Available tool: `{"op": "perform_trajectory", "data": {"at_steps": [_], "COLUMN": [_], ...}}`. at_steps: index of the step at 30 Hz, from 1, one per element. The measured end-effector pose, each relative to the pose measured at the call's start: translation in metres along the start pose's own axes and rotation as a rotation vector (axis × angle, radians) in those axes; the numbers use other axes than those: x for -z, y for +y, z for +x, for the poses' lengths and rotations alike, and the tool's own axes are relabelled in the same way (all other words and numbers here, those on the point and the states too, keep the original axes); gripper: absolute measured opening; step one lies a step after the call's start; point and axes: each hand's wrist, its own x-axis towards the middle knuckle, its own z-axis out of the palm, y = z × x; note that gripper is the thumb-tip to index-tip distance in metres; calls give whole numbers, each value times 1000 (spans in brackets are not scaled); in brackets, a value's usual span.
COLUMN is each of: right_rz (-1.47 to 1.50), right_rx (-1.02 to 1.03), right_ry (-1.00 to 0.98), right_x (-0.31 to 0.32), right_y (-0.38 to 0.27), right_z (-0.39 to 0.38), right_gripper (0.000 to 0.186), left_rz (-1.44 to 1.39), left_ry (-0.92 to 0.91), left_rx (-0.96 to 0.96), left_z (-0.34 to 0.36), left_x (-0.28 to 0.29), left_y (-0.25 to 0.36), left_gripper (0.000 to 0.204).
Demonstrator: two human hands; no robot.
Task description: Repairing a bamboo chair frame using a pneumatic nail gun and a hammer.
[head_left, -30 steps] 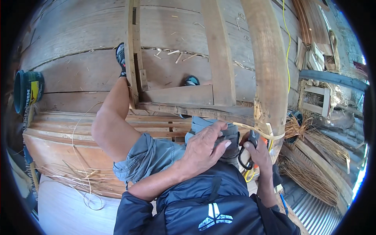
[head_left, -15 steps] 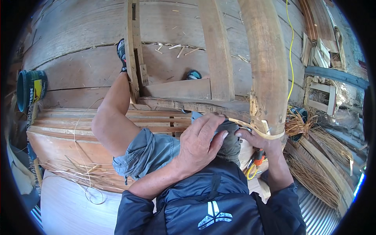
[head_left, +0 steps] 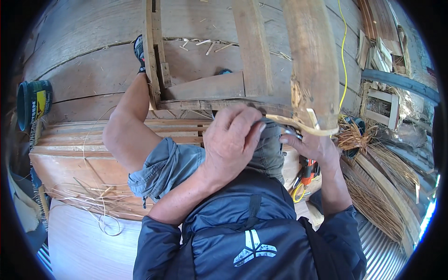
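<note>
My left hand (head_left: 231, 144) is closed, its fingers pinching the end of a pale thin strip (head_left: 275, 117) over my lap. That strip loops round the lower part of a thick rounded wooden post (head_left: 312, 56). My right hand (head_left: 316, 149), just right of the post's underside, grips a dark metal hand tool (head_left: 291, 133) beside the strip; the tool's working end is mostly hidden. Below it, an orange-and-black power tool (head_left: 308, 175) with a yellow cord rests by my right thigh.
Stacked boards (head_left: 74, 161) lie under my left leg. A dark bucket (head_left: 32, 105) stands at left. A wooden frame (head_left: 254, 51) spans ahead. Bundles of split fibres (head_left: 378, 205), scrap wood (head_left: 380, 56) and a yellow cord (head_left: 344, 46) lie at right, above corrugated metal (head_left: 382, 254).
My right hand has risen with the dark tool to the strip's level. My left fingers have closed more on the strip's end. The whole scene sits higher in the picture.
</note>
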Motion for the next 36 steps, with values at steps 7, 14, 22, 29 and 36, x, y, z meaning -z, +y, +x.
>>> {"op": "perform_trajectory", "data": {"at_steps": [7, 14, 22, 29, 36], "right_rz": [164, 287, 51, 160, 705], "right_rx": [-132, -526, -602, -1078, -1541], "right_ry": [-170, 50, 77, 329, 759], "right_x": [7, -70, -193, -165, -123], "right_y": [-1, 57, 98, 151, 94], "right_z": [3, -54, -151, -190, -262], "right_gripper": [50, 28, 41, 39, 49], "left_rz": [-4, 89, -24, -89, -17], "left_ry": [32, -85, -193, -230, -246], "left_rx": [51, -64, -105, -121, -205], "left_z": [7, 10, 19, 26, 27], "left_x": [10, 28, 18, 9, 8], "left_y": [-4, -33, -56, -54, -52], "left_gripper": [34, 53, 45, 47, 43]}}
